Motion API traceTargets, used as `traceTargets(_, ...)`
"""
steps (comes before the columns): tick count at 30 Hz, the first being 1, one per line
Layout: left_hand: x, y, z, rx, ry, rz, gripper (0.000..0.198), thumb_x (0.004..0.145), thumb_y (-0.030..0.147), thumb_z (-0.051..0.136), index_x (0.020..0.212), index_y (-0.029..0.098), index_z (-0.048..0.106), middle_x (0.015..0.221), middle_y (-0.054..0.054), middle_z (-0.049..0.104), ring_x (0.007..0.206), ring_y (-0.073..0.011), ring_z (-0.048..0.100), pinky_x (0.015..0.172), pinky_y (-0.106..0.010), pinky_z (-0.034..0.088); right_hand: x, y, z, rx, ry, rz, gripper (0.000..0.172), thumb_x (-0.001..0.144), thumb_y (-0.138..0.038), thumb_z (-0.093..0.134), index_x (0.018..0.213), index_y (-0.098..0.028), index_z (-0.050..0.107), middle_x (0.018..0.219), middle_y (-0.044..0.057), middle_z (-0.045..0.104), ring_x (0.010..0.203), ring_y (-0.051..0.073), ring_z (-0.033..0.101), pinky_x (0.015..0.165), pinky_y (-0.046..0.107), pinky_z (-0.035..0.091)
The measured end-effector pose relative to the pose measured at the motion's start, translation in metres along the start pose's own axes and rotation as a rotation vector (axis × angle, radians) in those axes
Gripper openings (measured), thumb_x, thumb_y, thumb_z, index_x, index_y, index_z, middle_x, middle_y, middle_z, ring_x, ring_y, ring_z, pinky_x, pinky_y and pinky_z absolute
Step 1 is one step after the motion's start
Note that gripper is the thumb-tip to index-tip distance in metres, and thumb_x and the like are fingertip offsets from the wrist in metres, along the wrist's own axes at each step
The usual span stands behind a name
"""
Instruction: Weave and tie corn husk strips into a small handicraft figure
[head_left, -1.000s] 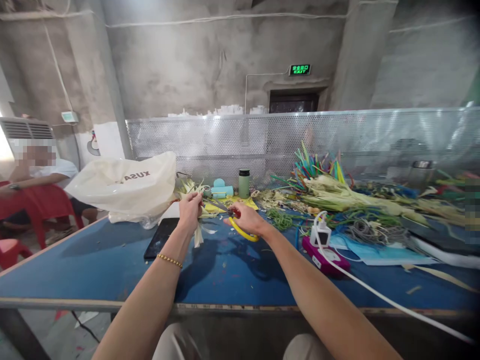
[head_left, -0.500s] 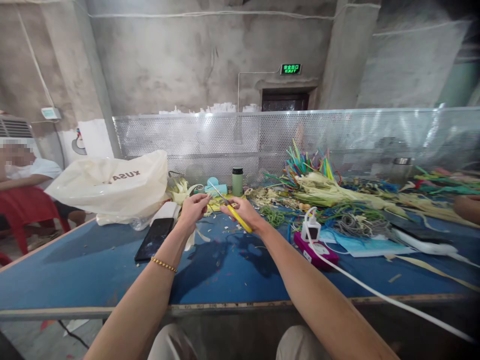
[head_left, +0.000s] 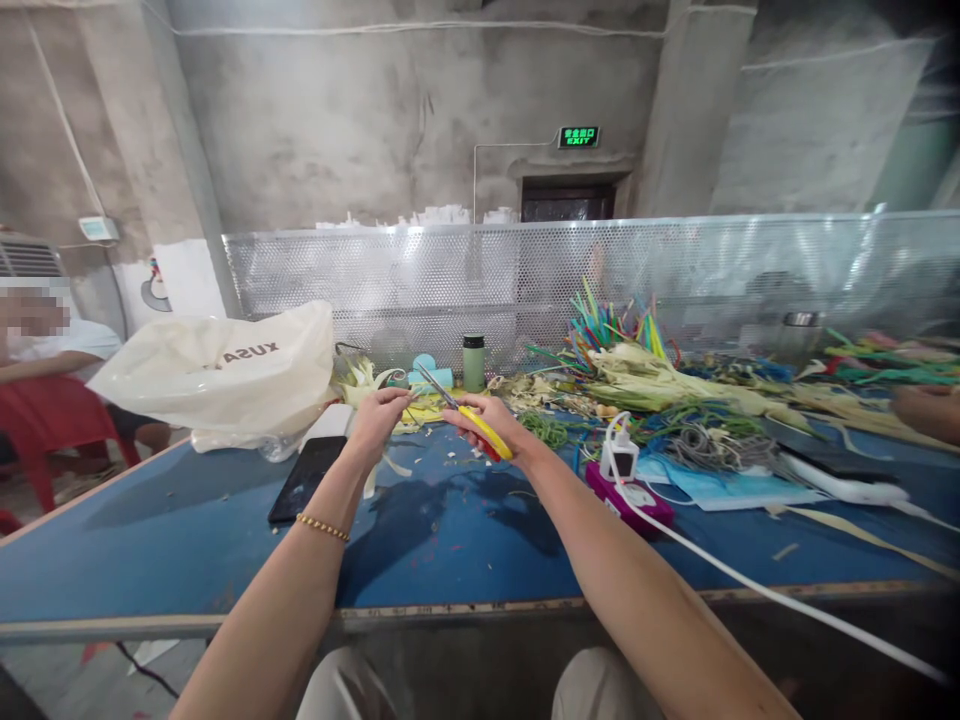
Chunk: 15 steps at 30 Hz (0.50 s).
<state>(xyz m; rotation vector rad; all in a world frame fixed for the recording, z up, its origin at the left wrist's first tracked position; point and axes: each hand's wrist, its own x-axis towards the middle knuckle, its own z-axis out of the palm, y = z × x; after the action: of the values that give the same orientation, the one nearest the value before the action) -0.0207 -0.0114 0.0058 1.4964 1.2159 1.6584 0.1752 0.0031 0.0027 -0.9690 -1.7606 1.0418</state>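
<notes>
My left hand is closed in a pinch above the blue table. A pale husk strip shows below its fingers; the pinched end is too small to see clearly. In my right hand are scissors with yellow handles, its fingers wrapped round them. The metal blades point up and left, toward the space beside my left fingertips. Beyond my hands lie a yellow sheet or pile, a light blue round object and a green bottle with a black lid.
A black phone and a cream plastic bag lie left. To the right are a purple power strip with a white charger and cable, corn husks, tangled cords and a blue mask. Another person's hand is far right.
My left hand has shifted slightly left, away from the scissors. The scissors have turned a little in my right hand, so more of the yellow handles shows.
</notes>
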Motion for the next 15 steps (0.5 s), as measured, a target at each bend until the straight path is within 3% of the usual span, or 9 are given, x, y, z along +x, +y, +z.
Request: traceTargets(15,0.0011,-0.0005,-0.002,0.049,0.03,-0.014,0.024,0.064,0.03,0.065,0.077,0.011,0.073,0.046,0.004,0.04,0.043,-0.0074,0.029,0.044,-0.023,0.019,0.0005,0.0017,-0.0021,-0.043,0.104,0.008,0.047,0.066,-0.053,0.076,0.097,-0.018,0.068,0.05,-0.004,0.056,0.032,0.007,0.042,0.027,0.018,0.032)
